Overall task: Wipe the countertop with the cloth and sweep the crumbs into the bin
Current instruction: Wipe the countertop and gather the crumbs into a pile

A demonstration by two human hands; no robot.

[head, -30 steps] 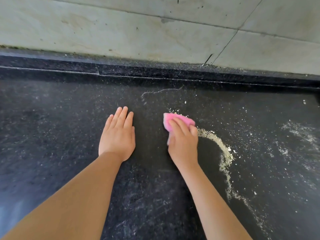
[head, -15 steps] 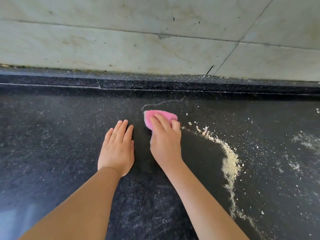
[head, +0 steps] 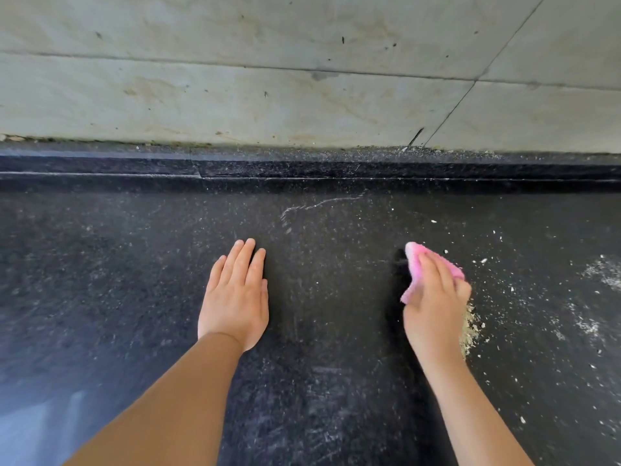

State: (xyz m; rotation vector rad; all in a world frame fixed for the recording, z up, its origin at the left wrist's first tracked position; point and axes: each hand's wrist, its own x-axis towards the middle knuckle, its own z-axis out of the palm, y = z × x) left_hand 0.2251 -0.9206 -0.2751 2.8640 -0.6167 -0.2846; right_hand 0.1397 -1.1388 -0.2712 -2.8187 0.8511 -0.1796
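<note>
A dark speckled stone countertop (head: 319, 381) is filling the near view, its surface dusty and streaked. Two bare forearms are reaching onto it. The left hand (head: 235, 297) is lying flat on the stone, fingers straight and together, holding nothing. To its right, well apart, the right hand (head: 435, 304) is pressing down on a crumpled pink cloth (head: 418, 264), fingers curling over it. A small heap of pale crumbs (head: 470, 327) is sitting just right of that hand, with flecks scattering further right. Beyond the hands, a raised dark ledge (head: 302, 169) is meeting a wall of large, stained pale tiles (head: 235, 95).
</note>
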